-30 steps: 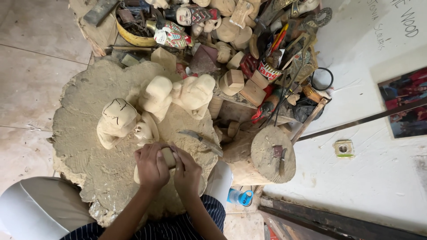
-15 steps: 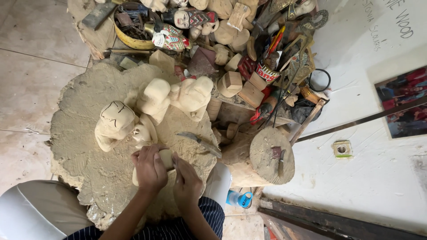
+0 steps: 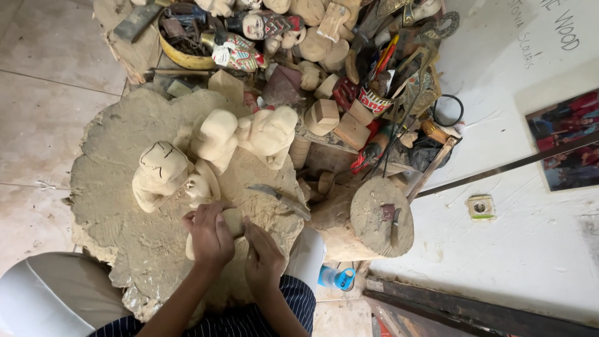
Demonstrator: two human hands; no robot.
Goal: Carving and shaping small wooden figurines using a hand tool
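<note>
Resting on the near part of a large sawdust-covered stump slab point(image 3: 118, 187), a small pale wood carving point(image 3: 232, 219) is gripped between both hands. Only its rounded top is seen, showing between the curled fingers point(image 3: 198, 215) of the left hand point(image 3: 211, 236) and the thumb side of the right hand point(image 3: 263, 259); the rest is covered. The left hand is wrapped over the piece from the left, fingers clenched around it. The right hand is pressed against its right side, fingers bent; whether a tool is held there cannot be told. Just beyond the hands, a rough-cut pale figure point(image 3: 161, 173) lies on the slab, and two more blocked-out figures point(image 3: 249, 134) stand farther back. A metal blade tool point(image 3: 277, 198) lies to the right of the hands, apart from them. A smaller round stump point(image 3: 380, 218) with tools on top stands well to the right. Painted masks, wood blocks and tools are heaped behind.
</note>
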